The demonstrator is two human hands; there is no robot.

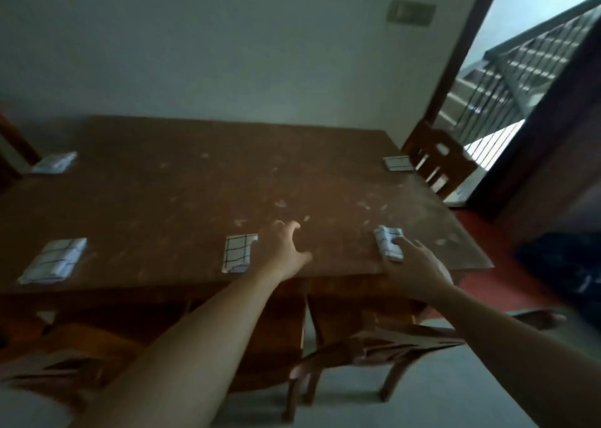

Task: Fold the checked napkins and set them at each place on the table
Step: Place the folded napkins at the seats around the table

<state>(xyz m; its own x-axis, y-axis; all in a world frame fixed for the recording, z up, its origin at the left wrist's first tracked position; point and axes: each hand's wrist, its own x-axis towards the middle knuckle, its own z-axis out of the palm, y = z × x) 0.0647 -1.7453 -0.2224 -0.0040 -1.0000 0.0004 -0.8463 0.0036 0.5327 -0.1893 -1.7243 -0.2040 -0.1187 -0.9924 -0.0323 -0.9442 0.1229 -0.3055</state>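
Note:
Several folded white checked napkins lie on the brown wooden table (195, 183). One napkin (53, 260) sits at the near left, one (237, 252) at the near middle, one (387, 244) at the near right. Another napkin (55, 162) lies at the far left and one (397, 163) at the far right. My left hand (286, 249) hovers open over the table just right of the middle napkin. My right hand (413, 265) rests its fingertips on the near-right napkin, fingers spread.
Wooden chairs (367, 349) stand tucked under the near edge, and another chair (439, 164) stands at the far right corner. An open doorway with a railing (520, 70) lies to the right. A dark object (566, 271) sits on the red floor at right.

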